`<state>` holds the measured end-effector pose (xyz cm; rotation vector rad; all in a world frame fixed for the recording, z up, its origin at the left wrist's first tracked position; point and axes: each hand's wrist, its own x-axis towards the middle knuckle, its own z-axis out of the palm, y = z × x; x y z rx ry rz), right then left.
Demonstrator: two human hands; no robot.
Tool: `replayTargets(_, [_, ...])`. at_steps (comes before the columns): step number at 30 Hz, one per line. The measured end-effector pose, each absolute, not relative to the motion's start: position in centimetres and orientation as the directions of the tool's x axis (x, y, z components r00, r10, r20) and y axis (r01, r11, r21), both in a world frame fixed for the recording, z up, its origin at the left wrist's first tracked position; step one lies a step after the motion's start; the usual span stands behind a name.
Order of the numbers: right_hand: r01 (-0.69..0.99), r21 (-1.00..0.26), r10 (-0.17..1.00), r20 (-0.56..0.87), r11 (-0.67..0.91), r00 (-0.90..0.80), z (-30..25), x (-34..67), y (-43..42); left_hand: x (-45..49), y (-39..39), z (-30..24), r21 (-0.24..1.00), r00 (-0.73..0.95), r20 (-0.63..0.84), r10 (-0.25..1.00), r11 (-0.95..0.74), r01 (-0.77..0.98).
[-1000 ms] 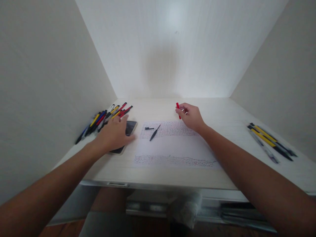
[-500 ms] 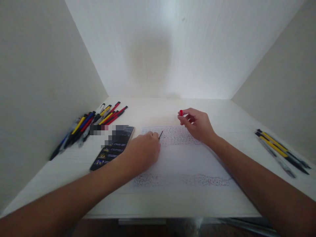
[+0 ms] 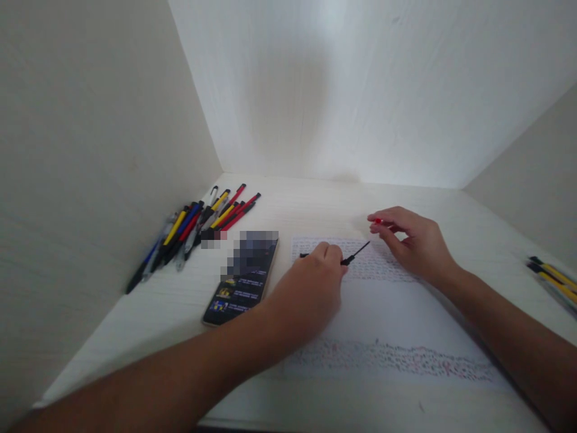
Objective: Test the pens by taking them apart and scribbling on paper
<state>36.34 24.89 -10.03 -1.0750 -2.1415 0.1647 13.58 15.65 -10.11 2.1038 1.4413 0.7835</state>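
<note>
My left hand [image 3: 313, 288] is closed on a black pen part [image 3: 348, 260], with a thin dark refill [image 3: 360, 249] sticking out of it up and to the right. The black rear end shows on the other side of the fingers. Between the thumb and fingertips of my right hand [image 3: 417, 243] is a small red pen piece [image 3: 377, 221]; its full length is hidden. The refill's tip lies just short of the right hand, apart from the red piece. Both hands are over a sheet of paper [image 3: 374, 316] covered in handwriting at its top and bottom.
A phone [image 3: 252, 288] with its screen lit lies left of the paper. Several pens [image 3: 180, 231] are heaped along the left wall [image 3: 112, 120]. More pens [image 3: 556, 279], yellow-black and clear, lie at the right edge. A back wall [image 3: 315, 108] rises behind the white desktop [image 3: 288, 198].
The view has swung left, so everything sits further right. My left hand has come nearer the right one, and more of the black pen part and refill now shows.
</note>
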Motion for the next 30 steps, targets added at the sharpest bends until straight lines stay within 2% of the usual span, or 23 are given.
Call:
replayTargets(4, [0.651, -0.281, 0.663, 0.589, 0.705, -0.463, -9.9, 36.7, 25.2, 14.0, 15.4, -9.1, 0.804, 0.208, 0.168, 0.964, -0.256, 0.537])
replayTargets(8, [0.628, -0.271, 0.634, 0.614, 0.729, -0.471, -10.0, 36.7, 25.4, 14.4, 14.9, -9.0, 0.891, 0.218, 0.078, 0.973, -0.166, 0.422])
replayTargets(14, [0.587, -0.275, 0.613, 0.6, 0.762, -0.514, -9.8, 36.5, 25.2, 14.9, 14.3, -9.6, 0.948, 0.26, -0.086, 0.962, -0.002, 0.318])
replayTargets(17, [0.577, -0.29, 0.619, 0.585, 0.764, -0.525, -9.7, 36.5, 25.2, 14.9, 14.3, -9.7, 0.949, 0.244, -0.092, 0.965, 0.011, 0.315])
replayTargets(24, [0.571, -0.302, 0.622, 0.582, 0.764, -0.524, -9.8, 36.4, 25.3, 14.4, 14.9, -9.4, 0.846, 0.167, 0.118, 0.979, -0.187, 0.499])
replayTargets(30, [0.547, -0.273, 0.584, 0.604, 0.791, -0.542, -9.7, 36.3, 25.4, 13.9, 15.3, -9.3, 0.775, 0.157, 0.168, 0.973, -0.229, 0.59])
